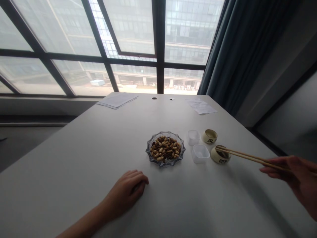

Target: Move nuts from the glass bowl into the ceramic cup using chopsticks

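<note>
The fingers point(271, 170) of the right hand point(296, 175) are closed around the rear part of a pair of chopsticks point(247, 156), whose tips are together at the mouth of the near cup point(221, 155). The fingers of the left hand point(128, 190) are loosely curled on the surface point(94, 155), with nothing visible in them.

The chopsticks look light, stiff and fairly slick; their rear half seems the best hold. The glass dish point(183, 151) of nuts point(165, 148), left of the plastic boxes point(200, 154), looks heavy and breakable, best taken by opposite sides of its scalloped rim. The nuts look small, hard and apt to roll. The boxes look light and easily nudged; the near cup and far cup point(210, 136) look sturdier.

The head view cuts off the right wrist and the chopsticks' rear ends. Whether the tips grip anything is unclear, and the near cup's contents are too dark to tell.
</note>
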Demonstrator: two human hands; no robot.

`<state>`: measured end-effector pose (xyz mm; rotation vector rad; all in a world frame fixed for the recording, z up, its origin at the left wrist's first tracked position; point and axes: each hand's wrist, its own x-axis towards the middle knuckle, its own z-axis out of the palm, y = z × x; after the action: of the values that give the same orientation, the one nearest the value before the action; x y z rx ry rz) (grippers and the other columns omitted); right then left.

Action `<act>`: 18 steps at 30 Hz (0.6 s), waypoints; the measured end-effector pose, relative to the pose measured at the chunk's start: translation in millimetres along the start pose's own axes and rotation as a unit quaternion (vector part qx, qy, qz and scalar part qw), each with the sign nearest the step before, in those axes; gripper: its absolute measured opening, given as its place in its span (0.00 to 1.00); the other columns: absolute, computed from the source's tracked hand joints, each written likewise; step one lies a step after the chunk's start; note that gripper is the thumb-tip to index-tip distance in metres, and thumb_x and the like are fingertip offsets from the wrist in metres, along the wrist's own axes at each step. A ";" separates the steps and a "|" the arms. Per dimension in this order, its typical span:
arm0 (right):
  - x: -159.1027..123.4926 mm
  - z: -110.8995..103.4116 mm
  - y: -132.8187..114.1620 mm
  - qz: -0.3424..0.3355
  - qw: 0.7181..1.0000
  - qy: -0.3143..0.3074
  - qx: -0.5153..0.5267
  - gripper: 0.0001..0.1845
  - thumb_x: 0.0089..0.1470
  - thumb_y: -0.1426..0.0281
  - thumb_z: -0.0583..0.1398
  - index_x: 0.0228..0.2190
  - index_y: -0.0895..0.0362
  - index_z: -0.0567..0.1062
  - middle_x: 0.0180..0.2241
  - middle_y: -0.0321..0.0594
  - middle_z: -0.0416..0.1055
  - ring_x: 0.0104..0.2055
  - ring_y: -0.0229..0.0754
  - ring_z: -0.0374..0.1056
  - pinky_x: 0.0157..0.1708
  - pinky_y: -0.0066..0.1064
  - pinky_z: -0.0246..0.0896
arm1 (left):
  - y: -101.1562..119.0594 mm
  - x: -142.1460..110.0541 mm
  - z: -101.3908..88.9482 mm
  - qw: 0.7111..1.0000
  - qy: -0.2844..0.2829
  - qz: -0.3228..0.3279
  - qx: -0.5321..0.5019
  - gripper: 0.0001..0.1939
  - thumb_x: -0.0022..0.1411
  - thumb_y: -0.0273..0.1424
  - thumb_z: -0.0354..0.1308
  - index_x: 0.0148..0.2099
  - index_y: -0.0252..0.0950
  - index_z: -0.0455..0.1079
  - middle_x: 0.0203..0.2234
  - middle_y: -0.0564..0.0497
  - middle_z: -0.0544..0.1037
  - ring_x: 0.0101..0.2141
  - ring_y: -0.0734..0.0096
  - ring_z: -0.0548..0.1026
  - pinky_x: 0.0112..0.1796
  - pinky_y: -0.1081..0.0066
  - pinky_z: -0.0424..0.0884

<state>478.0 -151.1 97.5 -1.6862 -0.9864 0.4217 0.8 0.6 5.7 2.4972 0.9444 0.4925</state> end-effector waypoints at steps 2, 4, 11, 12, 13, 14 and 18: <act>-7.0 33.4 -28.8 0.027 0.996 -0.001 0.084 0.15 0.51 0.48 0.70 0.28 0.45 0.85 0.31 0.47 0.82 0.34 0.58 0.81 0.41 0.43 0.79 | 0.8 -0.1 -0.8 1.000 0.002 0.001 -0.001 0.12 0.71 0.27 0.48 0.41 0.39 0.74 0.34 0.49 0.79 0.36 0.64 0.75 0.40 0.69 0.67; -11.1 68.2 -52.9 0.040 0.990 -0.081 0.105 0.19 0.48 0.49 0.72 0.29 0.51 0.86 0.31 0.51 0.82 0.34 0.60 0.81 0.38 0.44 0.81 | 1.1 -0.8 -1.6 1.000 0.004 -0.001 -0.001 0.12 0.71 0.26 0.48 0.41 0.39 0.74 0.34 0.49 0.80 0.36 0.64 0.75 0.40 0.69 0.67; 0.5 150.6 -79.4 0.010 0.956 -0.292 0.033 0.27 0.54 0.45 0.67 0.34 0.58 0.84 0.31 0.49 0.82 0.34 0.52 0.81 0.38 0.39 0.80 | -2.5 -4.5 -2.6 1.000 0.010 -0.003 -0.012 0.11 0.69 0.24 0.50 0.40 0.39 0.75 0.34 0.49 0.79 0.36 0.64 0.74 0.40 0.68 0.67; 3.0 156.5 -79.2 0.001 0.951 -0.309 0.020 0.27 0.55 0.46 0.66 0.34 0.58 0.84 0.31 0.49 0.82 0.34 0.51 0.81 0.37 0.37 0.79 | -3.3 -4.6 -2.5 1.000 0.009 -0.004 -0.016 0.11 0.68 0.24 0.51 0.41 0.39 0.75 0.34 0.49 0.79 0.36 0.64 0.74 0.40 0.68 0.67; 5.2 161.5 -78.8 -0.008 0.946 -0.323 0.009 0.27 0.56 0.46 0.65 0.33 0.58 0.84 0.30 0.48 0.82 0.33 0.49 0.81 0.35 0.35 0.79 | -4.2 -4.6 -2.4 1.000 0.007 -0.005 -0.019 0.11 0.68 0.24 0.51 0.41 0.39 0.74 0.34 0.49 0.79 0.36 0.64 0.74 0.40 0.68 0.67; 6.9 165.6 -78.2 -0.015 0.943 -0.331 0.002 0.26 0.57 0.46 0.65 0.33 0.58 0.83 0.29 0.47 0.82 0.32 0.48 0.81 0.34 0.34 0.78 | -5.1 -4.5 -2.2 1.000 0.006 -0.005 -0.022 0.11 0.68 0.24 0.51 0.41 0.39 0.74 0.34 0.49 0.79 0.36 0.64 0.74 0.40 0.68 0.67; 9.7 177.0 -74.4 -0.022 0.941 -0.337 -0.008 0.26 0.57 0.46 0.64 0.31 0.58 0.83 0.28 0.46 0.81 0.31 0.46 0.80 0.33 0.31 0.76 | -7.9 -4.7 -1.8 1.000 0.003 -0.011 -0.026 0.11 0.68 0.23 0.51 0.41 0.41 0.74 0.35 0.50 0.79 0.37 0.64 0.74 0.41 0.67 0.66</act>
<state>330.2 -28.5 105.2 -1.5500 -1.5151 1.0046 -7.6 3.2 2.3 2.4370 0.9482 0.5109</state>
